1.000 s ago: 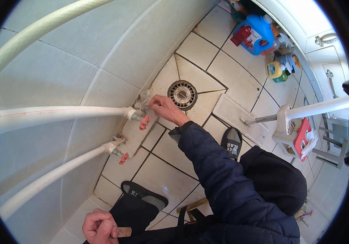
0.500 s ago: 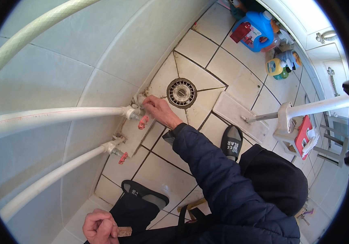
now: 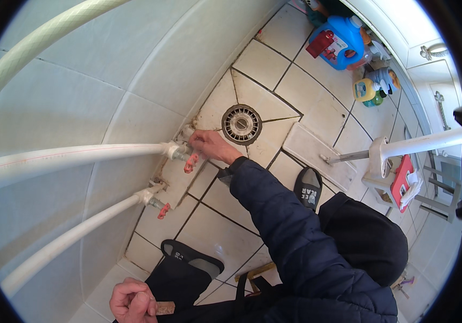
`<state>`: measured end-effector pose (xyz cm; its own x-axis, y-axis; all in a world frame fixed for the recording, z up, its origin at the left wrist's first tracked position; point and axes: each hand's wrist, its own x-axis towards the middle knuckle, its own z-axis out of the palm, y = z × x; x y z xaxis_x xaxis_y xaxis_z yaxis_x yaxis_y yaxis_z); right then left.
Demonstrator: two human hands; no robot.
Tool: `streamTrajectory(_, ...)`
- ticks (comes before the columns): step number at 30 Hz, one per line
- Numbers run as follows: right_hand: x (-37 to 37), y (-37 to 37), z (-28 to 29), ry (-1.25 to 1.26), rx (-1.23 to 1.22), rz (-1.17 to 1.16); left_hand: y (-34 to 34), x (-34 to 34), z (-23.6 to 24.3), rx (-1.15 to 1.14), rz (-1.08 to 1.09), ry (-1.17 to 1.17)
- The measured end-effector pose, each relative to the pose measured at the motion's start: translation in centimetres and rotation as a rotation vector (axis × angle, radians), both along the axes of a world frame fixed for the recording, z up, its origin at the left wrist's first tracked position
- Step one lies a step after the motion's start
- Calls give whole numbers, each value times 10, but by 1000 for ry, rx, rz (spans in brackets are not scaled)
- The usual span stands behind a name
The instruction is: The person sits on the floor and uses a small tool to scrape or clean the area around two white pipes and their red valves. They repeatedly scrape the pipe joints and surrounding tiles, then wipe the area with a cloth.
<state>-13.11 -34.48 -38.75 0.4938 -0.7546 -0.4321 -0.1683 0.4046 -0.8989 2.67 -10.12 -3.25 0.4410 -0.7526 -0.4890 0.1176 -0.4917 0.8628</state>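
Note:
My right hand (image 3: 207, 144) reaches low to the wall, fingertips closed at a pale fitting (image 3: 187, 132) behind the upper red-handled valve (image 3: 190, 162); what they grip, if anything, is hidden. That valve sits on a white pipe (image 3: 80, 159) along the tiled wall. Below it a second pipe (image 3: 85, 231) ends in another red-handled valve (image 3: 163, 210). At lower left, my left hand (image 3: 134, 300) is closed on a small flat brown piece (image 3: 165, 307).
A round floor drain (image 3: 241, 124) lies beside my right hand. Detergent bottles (image 3: 338, 40) and pump bottles (image 3: 365, 90) line the cabinet (image 3: 424, 75). On the right stand a white pole (image 3: 424, 142), a shallow white tray (image 3: 311, 148) and a red-topped stool (image 3: 400, 180).
My right hand has moved left and slightly down from beside the drain, closer in against the upper valve and wall fitting. My left hand stays where it was.

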Motion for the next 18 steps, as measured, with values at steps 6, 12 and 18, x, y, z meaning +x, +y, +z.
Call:
streamTrajectory(6,6,-8,-9,408,-357,-54,-3,3,5,34,-63,52)
streamTrajectory(12,11,2,-6,424,-412,-116,-5,4,6,42,-76,86)
streamTrajectory(18,2,-4,-5,455,-299,-244,-4,0,-1,17,5,-5)
